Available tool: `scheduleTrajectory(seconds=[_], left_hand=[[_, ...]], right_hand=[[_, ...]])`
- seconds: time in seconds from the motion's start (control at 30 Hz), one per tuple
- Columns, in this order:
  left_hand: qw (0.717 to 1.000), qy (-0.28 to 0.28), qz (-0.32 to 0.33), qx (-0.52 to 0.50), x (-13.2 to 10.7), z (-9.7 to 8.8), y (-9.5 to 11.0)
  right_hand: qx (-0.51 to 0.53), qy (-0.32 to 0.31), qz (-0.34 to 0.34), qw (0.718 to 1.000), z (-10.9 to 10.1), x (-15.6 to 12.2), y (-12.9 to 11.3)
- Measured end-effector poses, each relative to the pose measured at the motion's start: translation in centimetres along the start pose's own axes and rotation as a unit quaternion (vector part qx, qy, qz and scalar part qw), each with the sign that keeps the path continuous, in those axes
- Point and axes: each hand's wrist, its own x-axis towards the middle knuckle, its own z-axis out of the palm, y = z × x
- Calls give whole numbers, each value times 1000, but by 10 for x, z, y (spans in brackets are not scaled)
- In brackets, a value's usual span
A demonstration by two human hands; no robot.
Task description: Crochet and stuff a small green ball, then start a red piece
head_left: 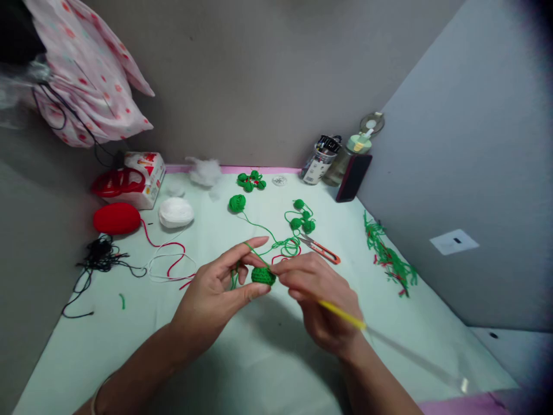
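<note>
Between the fingertips of my left hand (224,282) is a small green crochet piece (262,276), rounded like a little cup. Green yarn (256,251) runs over the raised left index finger and down to the piece. My right hand (322,294) is closed around a crochet hook (341,313) with a yellow handle, its tip hidden at the edge of the piece. The hook's rear end is blurred. Loose green yarn (288,246) lies in loops behind the hands and leads to a green yarn ball (237,203).
Orange thread snips (322,249) lie behind my right hand. Green crocheted balls (308,226) sit farther back. Red yarn (116,218), white yarn (176,213) and tangled black yarn (103,253) are left. A phone (354,177) leans against a bottle (339,164); green yarn scraps (389,253) lie right.
</note>
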Motion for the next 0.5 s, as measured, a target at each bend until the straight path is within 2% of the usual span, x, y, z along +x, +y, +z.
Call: scheduleTrajectory(seconds=[0.1, 0.2, 0.27, 0.33, 0.4, 0.5], left_hand=[[995, 28, -1, -94, -2, 9, -7], [983, 1, -24, -182, -4, 16, -9], [971, -35, -60, -230, -5, 17, -7], [962, -56, -86, -251, -4, 14, -4], [963, -66, -88, -247, -2, 10, 0], [973, -71, -63, -212, 0, 1, 4]], right_hand=[[-177, 23, -86, 980, 9, -4, -2], [-229, 40, -113, 966, 13, -6, -3], [-165, 63, -83, 981, 13, -6, -3], [-43, 83, -27, 995, 11, -4, -2], [69, 86, 23, 994, 8, -2, 0], [151, 104, 81, 980, 3, -2, 2]])
